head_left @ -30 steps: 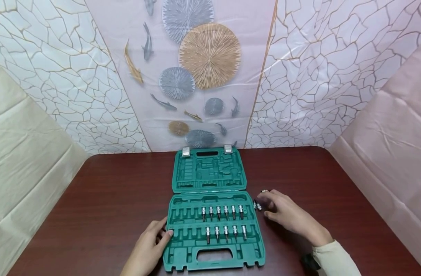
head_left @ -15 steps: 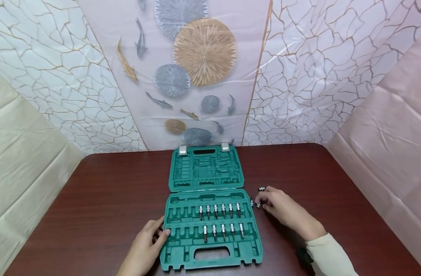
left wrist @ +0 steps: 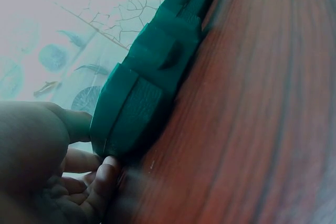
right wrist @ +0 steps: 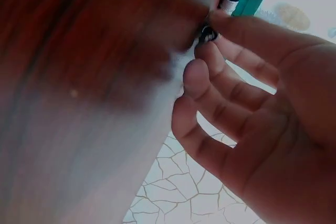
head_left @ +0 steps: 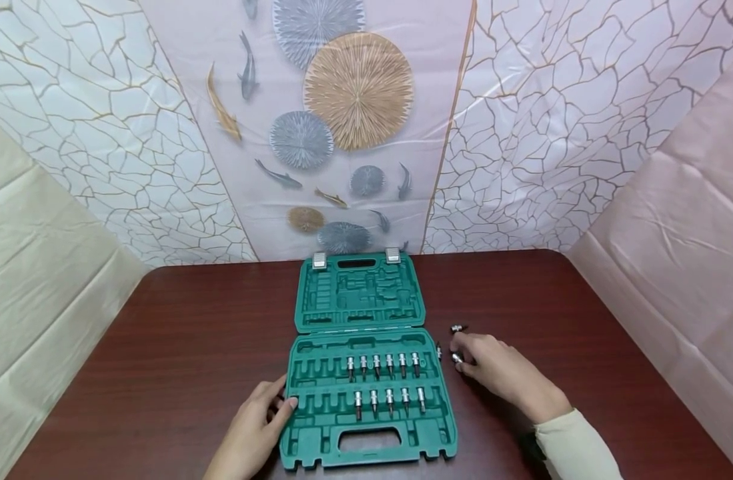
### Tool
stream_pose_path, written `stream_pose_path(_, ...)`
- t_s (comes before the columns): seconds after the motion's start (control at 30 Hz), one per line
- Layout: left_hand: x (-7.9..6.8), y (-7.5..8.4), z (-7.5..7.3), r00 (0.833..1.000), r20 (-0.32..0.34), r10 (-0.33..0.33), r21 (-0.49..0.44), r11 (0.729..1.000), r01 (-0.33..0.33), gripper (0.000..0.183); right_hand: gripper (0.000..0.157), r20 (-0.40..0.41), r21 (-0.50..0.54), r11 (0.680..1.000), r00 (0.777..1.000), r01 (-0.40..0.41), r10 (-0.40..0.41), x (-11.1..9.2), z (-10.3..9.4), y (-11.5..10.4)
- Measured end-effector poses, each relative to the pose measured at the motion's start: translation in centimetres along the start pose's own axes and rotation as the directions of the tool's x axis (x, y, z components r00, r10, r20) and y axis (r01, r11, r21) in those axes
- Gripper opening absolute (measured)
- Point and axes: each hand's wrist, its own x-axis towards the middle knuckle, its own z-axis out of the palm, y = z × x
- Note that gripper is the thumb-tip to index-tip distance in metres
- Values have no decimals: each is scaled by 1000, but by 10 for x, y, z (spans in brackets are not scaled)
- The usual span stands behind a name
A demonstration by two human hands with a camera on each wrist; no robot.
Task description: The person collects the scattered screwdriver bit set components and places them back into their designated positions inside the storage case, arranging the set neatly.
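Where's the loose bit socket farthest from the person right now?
In the head view, the bit socket lies on the dark red table, right of the green case and just beyond the right hand.

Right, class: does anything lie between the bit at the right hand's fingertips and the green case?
Yes: a loose bit lies just right of the green case, between it and the pinched bit in the right hand.

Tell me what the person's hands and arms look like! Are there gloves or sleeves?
No gloves: the left hand and right hand are both bare. A plain cream sleeve covers the right forearm, ending near the wrist. A dark thing shows beside it, too shadowy to name. No left sleeve shows.
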Motion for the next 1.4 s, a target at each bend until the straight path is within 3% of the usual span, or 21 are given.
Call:
stream_pose_path(0.27,2,0,1,1000,4,10,6,1000,-10,57,34,104,63,996,992,62,-68,-6,-2,1)
stream_pose_path(0.5,2,1,3,1000,8,23,-4,1000,-23,56,41,162,55,992,979,117,-125,-9,-5,0)
stream_pose_path(0.8,0,2,4,999,7,37,-11,999,-37,57,35,97,-12,979,974,205,-203,-11,2,2)
stream_pose_path(1.1,-2,0,1,999,-12,35,-12,999,-35,56,21,92,-26,984,981,174,-171,-9,-1,-6)
stream_pose_path(1.4,-2,-1,-1,999,-11,38,-12,999,-39,55,28,-73,75,979,980,189,-183,-8,-5,-18)
